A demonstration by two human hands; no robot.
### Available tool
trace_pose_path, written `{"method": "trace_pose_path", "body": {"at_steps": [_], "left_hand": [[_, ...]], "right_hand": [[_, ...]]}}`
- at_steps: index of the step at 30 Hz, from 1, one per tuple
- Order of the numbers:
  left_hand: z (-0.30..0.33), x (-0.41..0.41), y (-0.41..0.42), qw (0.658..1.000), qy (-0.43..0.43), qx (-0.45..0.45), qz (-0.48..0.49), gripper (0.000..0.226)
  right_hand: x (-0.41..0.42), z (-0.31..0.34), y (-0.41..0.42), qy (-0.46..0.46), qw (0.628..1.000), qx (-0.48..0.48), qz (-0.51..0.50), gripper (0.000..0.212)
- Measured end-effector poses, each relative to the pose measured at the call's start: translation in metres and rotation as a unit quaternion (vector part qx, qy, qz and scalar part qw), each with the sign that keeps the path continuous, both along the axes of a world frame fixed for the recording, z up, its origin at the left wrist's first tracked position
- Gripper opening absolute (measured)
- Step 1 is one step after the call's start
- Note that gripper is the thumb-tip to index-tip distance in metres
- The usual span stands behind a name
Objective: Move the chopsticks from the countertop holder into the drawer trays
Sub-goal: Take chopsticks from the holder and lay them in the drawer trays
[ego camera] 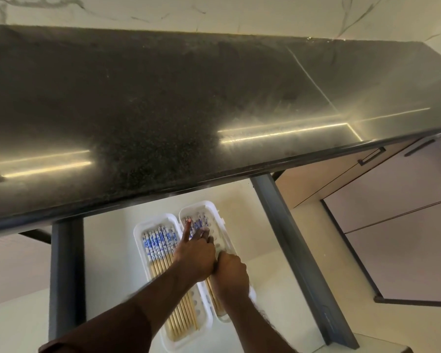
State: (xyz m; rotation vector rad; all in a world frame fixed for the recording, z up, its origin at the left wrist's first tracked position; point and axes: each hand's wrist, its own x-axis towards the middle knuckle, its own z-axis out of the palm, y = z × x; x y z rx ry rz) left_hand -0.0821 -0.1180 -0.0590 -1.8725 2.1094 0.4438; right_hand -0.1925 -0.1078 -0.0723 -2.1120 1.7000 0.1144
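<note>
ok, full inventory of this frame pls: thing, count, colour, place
countertop: one, dark speckled stone, across the upper frame, above the open drawer
drawer: one, pale floor with dark grey sides, pulled out below the counter edge
left tray: one, white, in the drawer, filled with chopsticks
right tray: one, white, in the drawer beside the left tray, partly filled
chopsticks: many, exact count unclear, bamboo with blue and white ends, lying in both trays
cabinet fronts: several, pale with dark handles, at right
wall: white marble with grey veins, at top
left hand: fingers spread over the right tray's chopsticks
right hand: curled over the chopsticks in the right tray
</note>
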Motion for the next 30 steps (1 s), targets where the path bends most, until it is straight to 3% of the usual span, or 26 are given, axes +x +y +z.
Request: {"method": "trace_pose_path", "body": {"at_steps": [2, 5, 19, 30], "left_hand": [[0.000, 0.000, -0.001, 1.000, -0.013, 0.005, -0.014, 0.050], [0.000, 0.000, -0.001, 0.999, -0.027, 0.008, -0.029, 0.051], [-0.008, 0.004, 0.000, 0.997, -0.044, -0.013, -0.055, 0.054], [-0.020, -0.010, -0.003, 0.997, -0.039, -0.021, -0.061, 0.042]], "right_hand": [[0.001, 0.000, 0.005, 0.004, 1.000, 0.004, 0.005, 0.028], [-0.001, -0.003, 0.007, 0.001, 0.997, -0.069, 0.036, 0.024], [-0.007, -0.011, 0.020, -0.007, 1.000, -0.023, -0.003, 0.037], [-0.015, -0.013, 0.017, -0.053, 0.997, -0.002, -0.048, 0.024]]}}
